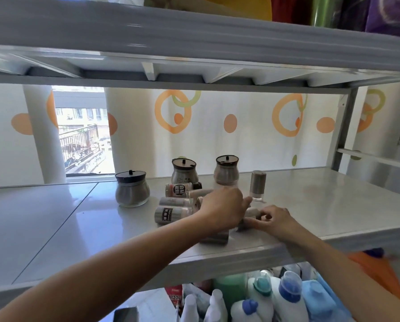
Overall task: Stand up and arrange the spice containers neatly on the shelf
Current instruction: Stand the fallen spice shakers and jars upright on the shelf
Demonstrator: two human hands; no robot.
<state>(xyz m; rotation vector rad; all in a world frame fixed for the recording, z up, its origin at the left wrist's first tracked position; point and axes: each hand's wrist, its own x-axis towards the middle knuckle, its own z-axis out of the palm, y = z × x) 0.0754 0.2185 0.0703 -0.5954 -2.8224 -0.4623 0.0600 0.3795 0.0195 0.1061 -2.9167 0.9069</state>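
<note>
Only one label reads clearly. The small clear spice bottle with a dark cap (178, 188) lies on its side on the white shelf board (310, 205). Its dark round label carries white characters, 白胡椒粉, turned sideways to you.

- The silver-grey lying bottle with a dark band label (171, 214) has white characters, too blurred to read.
- The round steel jar with a dark lid (184, 173) has a small mark on its belly, unreadable.
- The red packet (174, 292) below the shelf has white lettering, unreadable.
</note>
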